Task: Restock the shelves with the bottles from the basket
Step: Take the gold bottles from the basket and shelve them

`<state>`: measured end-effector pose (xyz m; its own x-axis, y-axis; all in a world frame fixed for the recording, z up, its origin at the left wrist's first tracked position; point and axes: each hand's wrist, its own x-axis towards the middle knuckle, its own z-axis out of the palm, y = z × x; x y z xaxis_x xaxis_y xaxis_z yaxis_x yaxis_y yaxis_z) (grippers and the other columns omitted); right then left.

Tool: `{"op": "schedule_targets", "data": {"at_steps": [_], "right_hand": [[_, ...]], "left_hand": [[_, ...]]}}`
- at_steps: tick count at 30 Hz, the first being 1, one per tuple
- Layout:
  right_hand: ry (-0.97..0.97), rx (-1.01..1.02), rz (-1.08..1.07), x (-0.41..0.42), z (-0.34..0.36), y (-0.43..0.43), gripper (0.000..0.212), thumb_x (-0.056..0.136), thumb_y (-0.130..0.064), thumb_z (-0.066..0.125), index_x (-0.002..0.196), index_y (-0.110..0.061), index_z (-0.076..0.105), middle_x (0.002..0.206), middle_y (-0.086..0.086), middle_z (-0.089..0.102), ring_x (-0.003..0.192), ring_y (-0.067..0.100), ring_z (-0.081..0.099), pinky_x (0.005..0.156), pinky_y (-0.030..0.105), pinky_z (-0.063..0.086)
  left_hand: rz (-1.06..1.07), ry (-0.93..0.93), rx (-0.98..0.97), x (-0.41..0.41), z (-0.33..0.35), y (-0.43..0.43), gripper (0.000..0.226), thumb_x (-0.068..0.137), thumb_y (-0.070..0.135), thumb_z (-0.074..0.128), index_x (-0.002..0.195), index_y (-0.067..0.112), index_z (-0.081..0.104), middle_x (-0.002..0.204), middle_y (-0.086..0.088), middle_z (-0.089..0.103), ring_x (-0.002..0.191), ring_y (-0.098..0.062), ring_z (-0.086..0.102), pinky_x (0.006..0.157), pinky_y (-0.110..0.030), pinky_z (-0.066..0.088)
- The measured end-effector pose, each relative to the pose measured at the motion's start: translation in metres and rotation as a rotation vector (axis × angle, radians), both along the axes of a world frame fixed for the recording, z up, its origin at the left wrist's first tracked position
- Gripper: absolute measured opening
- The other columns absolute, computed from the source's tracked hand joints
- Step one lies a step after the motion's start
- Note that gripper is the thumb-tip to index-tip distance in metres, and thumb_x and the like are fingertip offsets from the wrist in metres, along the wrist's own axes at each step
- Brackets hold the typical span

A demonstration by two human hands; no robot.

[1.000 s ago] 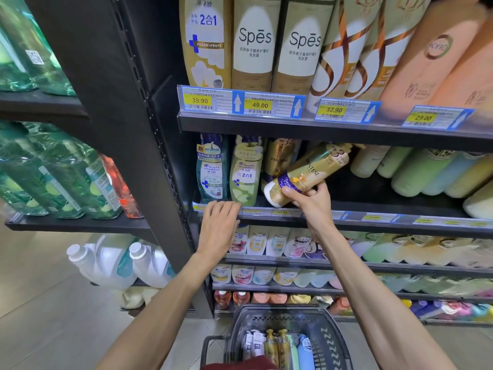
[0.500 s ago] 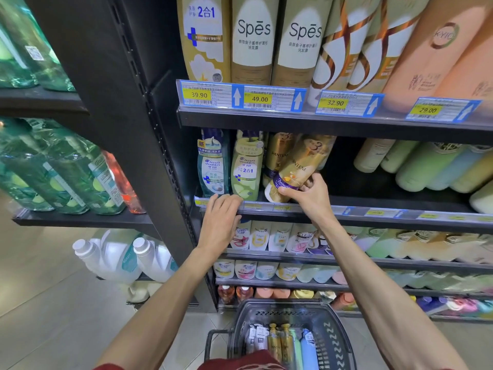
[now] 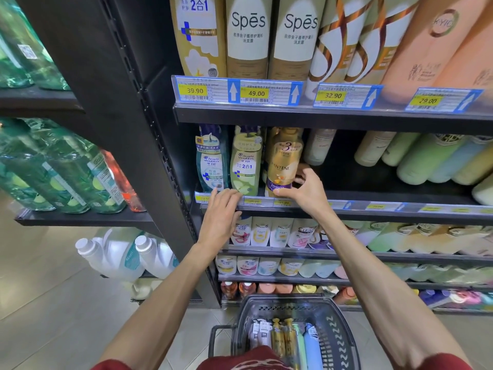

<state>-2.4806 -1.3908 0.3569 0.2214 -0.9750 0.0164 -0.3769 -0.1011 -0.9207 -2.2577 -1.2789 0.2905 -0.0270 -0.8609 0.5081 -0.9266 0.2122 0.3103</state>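
A gold Pantene bottle [image 3: 284,161] is held upright at the front of the shelf [image 3: 373,210], just beside a green Head & Shoulders bottle [image 3: 245,166], and is gripped low down by the right hand [image 3: 306,189], fingers and thumb curled round it. The left hand [image 3: 221,217] is laid on the shelf's price strip, fingers straight and holding nothing. More bottles [image 3: 282,340] are seen standing in the basket [image 3: 342,335] below.

We see bright, even overhead light; the shelf [image 3: 373,182] recess is shadowed, and green bottles [image 3: 53,169] at left blur and bend (wide-angle lens).
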Motion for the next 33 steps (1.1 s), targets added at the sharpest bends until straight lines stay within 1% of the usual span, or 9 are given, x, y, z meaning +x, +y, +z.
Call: {"op": "schedule_targets", "data": {"at_steps": [2,5,9,11,15,23,26,30,33], "right_hand": [[0.002,-0.003,-0.005,0.0,0.0,0.0,0.087,0.059,-0.03,0.095,0.132,-0.015,0.051,0.122,-0.01,0.059,0.102,-0.006,0.055,0.069,0.0,0.042],[0.012,0.013,-0.001,-0.001,0.0,-0.002,0.091,0.059,-0.031,0.095,0.136,-0.014,0.049,0.13,-0.005,0.059,0.116,0.007,0.055,0.084,0.013,0.044],[0.065,0.033,-0.016,0.0,0.001,-0.002,0.1,0.061,-0.033,0.095,0.142,-0.011,0.042,0.137,0.003,0.058,0.117,0.007,0.053,0.069,0.011,0.039],[0.078,0.04,-0.017,0.0,0.001,-0.002,0.103,0.062,-0.033,0.094,0.145,-0.01,0.039,0.14,0.007,0.056,0.124,0.011,0.053,0.068,0.011,0.04],[0.072,0.033,0.005,0.001,0.002,-0.002,0.091,0.065,-0.028,0.093,0.141,-0.013,0.044,0.139,0.004,0.058,0.13,0.017,0.053,0.088,0.025,0.043],[0.088,0.01,0.034,0.004,0.002,-0.005,0.087,0.07,-0.026,0.09,0.143,-0.012,0.043,0.144,0.006,0.054,0.131,0.022,0.052,0.097,0.032,0.044],[0.102,0.008,0.043,0.005,0.001,-0.007,0.085,0.072,-0.027,0.089,0.142,-0.011,0.044,0.144,0.006,0.054,0.13,0.022,0.052,0.096,0.03,0.044],[0.1,-0.023,0.072,0.002,0.003,-0.01,0.078,0.071,-0.027,0.089,0.137,-0.016,0.048,0.137,0.002,0.06,0.119,0.01,0.055,0.09,0.021,0.044],[0.09,-0.029,0.092,0.001,0.004,-0.012,0.078,0.071,-0.024,0.089,0.136,-0.016,0.048,0.137,0.003,0.06,0.12,0.011,0.058,0.096,0.024,0.046]], "left_hand": [[0.003,-0.001,-0.003,0.0,0.0,0.0,0.044,0.088,0.003,0.073,0.129,0.004,0.058,0.125,-0.009,0.057,0.119,-0.026,0.052,0.122,-0.055,0.026],[0.003,0.005,-0.009,-0.001,-0.001,0.0,0.044,0.088,0.001,0.073,0.129,0.002,0.057,0.123,-0.011,0.055,0.117,-0.027,0.052,0.121,-0.057,0.026],[0.0,0.0,-0.017,0.001,-0.003,-0.001,0.047,0.087,0.001,0.073,0.131,0.001,0.057,0.123,-0.013,0.055,0.118,-0.029,0.053,0.121,-0.057,0.027],[-0.001,-0.001,-0.018,0.002,-0.003,-0.001,0.047,0.087,0.001,0.073,0.131,0.002,0.057,0.123,-0.012,0.055,0.118,-0.029,0.052,0.121,-0.057,0.027],[-0.005,0.005,-0.017,0.001,-0.002,-0.001,0.047,0.087,0.0,0.073,0.131,0.002,0.056,0.122,-0.013,0.054,0.117,-0.03,0.053,0.121,-0.059,0.027],[-0.005,0.012,-0.012,0.0,-0.002,-0.001,0.045,0.088,0.001,0.072,0.129,0.004,0.055,0.12,-0.012,0.052,0.115,-0.03,0.053,0.121,-0.059,0.027],[0.0,0.013,-0.006,0.0,-0.001,0.0,0.044,0.088,0.001,0.071,0.129,0.004,0.056,0.12,-0.012,0.052,0.114,-0.03,0.053,0.12,-0.059,0.028],[-0.007,0.017,-0.017,0.0,-0.002,0.0,0.043,0.088,0.001,0.071,0.128,0.004,0.055,0.119,-0.012,0.052,0.113,-0.03,0.053,0.12,-0.059,0.028],[-0.005,0.02,-0.014,0.0,-0.001,0.0,0.043,0.089,0.001,0.071,0.128,0.003,0.055,0.119,-0.012,0.052,0.113,-0.03,0.053,0.121,-0.058,0.026]]}}
